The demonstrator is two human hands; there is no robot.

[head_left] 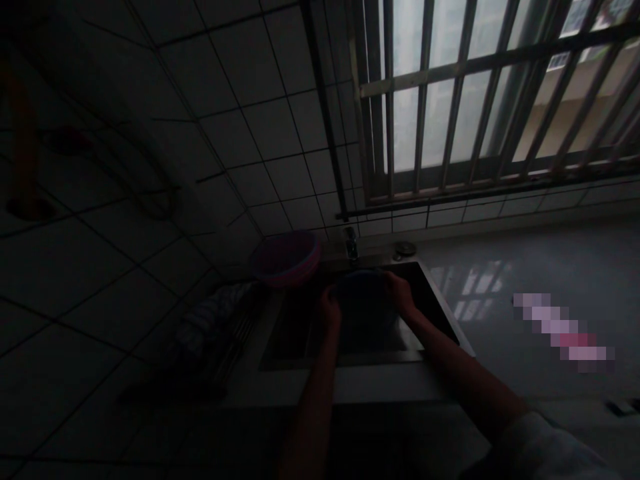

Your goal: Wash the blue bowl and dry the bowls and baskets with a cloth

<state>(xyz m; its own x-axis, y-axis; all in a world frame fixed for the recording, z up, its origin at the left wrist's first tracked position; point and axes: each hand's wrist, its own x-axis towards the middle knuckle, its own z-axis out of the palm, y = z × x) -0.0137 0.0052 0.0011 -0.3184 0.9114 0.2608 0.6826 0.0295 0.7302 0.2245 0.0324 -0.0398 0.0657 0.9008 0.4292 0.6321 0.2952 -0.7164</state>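
Over the sink (345, 360) I hold a dark blue basin (365, 300), one hand at each side of its rim. My left hand (330, 308) is closed on the left edge. On the right edge my right hand (400, 293) is closed too. The light is dim, so the inside of the basin and the finger details are hard to make out. Behind the basin stands a metal faucet (351, 245). A pink-purple basket (287, 260) sits at the sink's back left corner.
A striped cloth (205, 320) and a dark rack (240, 333) lie left of the sink. A round drain cover (405, 249) rests behind it at right. On the white counter (480, 333) lies a blurred-out pink item (555, 327). A barred window (450, 113) is above.
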